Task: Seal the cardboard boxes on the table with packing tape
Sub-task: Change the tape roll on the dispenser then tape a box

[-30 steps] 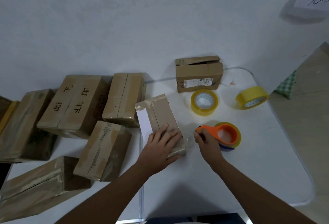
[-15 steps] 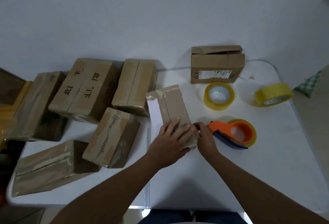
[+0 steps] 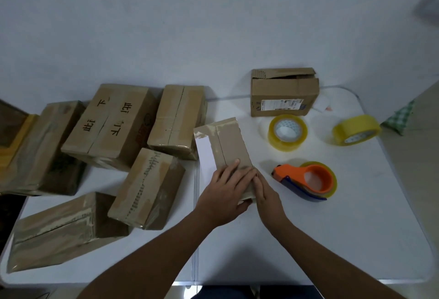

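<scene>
White tabletop (image 3: 332,239) against a pale wall is occupied by seven cardboard boxes, two loose tape rolls (image 3: 288,131) and one orange tape dispenser (image 3: 306,181). A small taped box (image 3: 228,146) near the middle (a white label along its left side) is pressed flat by the left hand (image 3: 225,190) with fingers straight, while its right edge is touched by the extended fingers of the right hand (image 3: 267,194). Five boxes are crowded just left of it, and one with loose flaps (image 3: 285,94) is set behind the rolls.

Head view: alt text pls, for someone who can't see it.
Both hands, left hand and right hand, press flat on a small cardboard box on a white table; an orange tape dispenser lies beside it, untouched.
</scene>
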The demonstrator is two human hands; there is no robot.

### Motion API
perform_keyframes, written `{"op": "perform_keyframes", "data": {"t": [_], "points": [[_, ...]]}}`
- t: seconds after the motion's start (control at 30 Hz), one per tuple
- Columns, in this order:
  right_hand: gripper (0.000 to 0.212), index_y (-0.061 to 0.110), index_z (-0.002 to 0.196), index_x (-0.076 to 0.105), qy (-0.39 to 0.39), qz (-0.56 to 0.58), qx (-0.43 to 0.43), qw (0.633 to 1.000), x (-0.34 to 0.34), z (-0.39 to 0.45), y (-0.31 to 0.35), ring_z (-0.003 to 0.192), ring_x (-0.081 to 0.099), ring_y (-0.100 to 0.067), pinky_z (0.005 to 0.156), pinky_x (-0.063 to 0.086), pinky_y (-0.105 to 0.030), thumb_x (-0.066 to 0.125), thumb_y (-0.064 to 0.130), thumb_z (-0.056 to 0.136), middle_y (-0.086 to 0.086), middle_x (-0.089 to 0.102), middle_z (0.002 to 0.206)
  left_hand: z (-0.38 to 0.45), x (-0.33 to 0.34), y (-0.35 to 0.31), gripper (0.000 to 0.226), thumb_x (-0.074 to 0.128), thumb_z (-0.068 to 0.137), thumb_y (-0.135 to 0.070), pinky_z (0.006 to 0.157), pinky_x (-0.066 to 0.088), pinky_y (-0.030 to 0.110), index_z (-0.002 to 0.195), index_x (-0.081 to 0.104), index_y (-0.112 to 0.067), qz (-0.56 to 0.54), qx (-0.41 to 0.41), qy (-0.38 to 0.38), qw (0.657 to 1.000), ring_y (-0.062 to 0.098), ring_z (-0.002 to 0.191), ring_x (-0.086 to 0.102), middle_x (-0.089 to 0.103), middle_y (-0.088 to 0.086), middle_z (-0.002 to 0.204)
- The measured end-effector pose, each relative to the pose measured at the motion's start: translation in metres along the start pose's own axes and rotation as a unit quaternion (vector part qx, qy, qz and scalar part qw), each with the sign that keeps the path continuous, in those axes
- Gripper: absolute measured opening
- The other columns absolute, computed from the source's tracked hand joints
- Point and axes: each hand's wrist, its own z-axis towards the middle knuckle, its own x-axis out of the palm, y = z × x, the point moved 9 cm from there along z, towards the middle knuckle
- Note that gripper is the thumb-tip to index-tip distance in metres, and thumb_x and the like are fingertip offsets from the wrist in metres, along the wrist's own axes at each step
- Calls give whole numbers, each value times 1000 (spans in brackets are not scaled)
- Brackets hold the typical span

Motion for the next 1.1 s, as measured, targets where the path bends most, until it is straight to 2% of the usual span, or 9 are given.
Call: {"op": "perform_keyframes", "data": {"t": [0.2,0.33,0.47,0.57,0.67,0.8,0.9,1.03,1.1], "points": [[35,41,138,34,13,-5,5,1000,1,-11,1,119,45,0,80,34,6,34,35,104,17,45,133,0,4,7,81,59,86,-61,112,36,44,151,35,-19,-25,21,21,999,23,144,32,43,1,152],[53,39,149,24,23,-67,-9,997,3,-25,3,113,50,-1,78,35,3,35,47,99,14,46,136,1,9,11,90,61,84,-65,116,26,44,154,26,-21,-36,88,85,992,23,147,25,37,1,155],[72,27,156,15,17,-112,-19,993,-2,-24,12,137,41,-16,109,37,-28,41,55,94,2,34,155,12,-16,19,77,45,93,-67,118,10,35,156,24,-28,-118,73,152,979,15,147,17,26,-6,158],[68,19,154,19,-45,-204,-91,974,-13,-28,36,149,16,-13,121,20,-36,45,47,98,2,16,162,6,-51,49,54,44,101,-53,110,21,25,150,38,-31,-268,-72,89,956,2,135,28,31,-15,152],[60,16,151,29,-81,-338,-211,914,-2,-32,71,148,17,-15,121,18,-37,50,38,99,0,20,161,-30,-59,86,37,49,102,-38,95,33,17,138,54,-30,-403,-265,-30,875,3,131,39,42,-16,145],[69,22,156,13,29,-466,-260,845,48,-26,88,148,-10,-8,122,-5,-34,36,53,99,5,4,164,-91,-28,99,28,49,102,-39,83,39,24,129,57,-34,-561,-457,-107,682,13,123,49,52,-7,138],[79,31,156,2,77,-513,-261,815,72,-17,88,146,-23,-8,119,-15,-38,21,70,90,14,-11,160,-122,-11,91,38,47,102,-45,87,40,29,137,50,-31,-587,-521,-113,609,15,118,48,51,-5,137],[81,31,156,-1,80,-628,-259,729,86,-6,63,149,-19,-21,119,-9,-49,7,76,89,7,-13,163,-150,30,69,46,44,103,-46,97,47,36,129,59,-11,-713,-592,-70,369,25,118,59,63,8,128],[78,28,157,4,62,-653,-261,708,86,-5,58,151,-9,-26,120,1,-53,13,72,93,2,-6,164,-150,36,61,52,39,103,-52,87,51,33,121,63,-10,-749,-576,-42,325,25,110,66,72,10,115]]}}
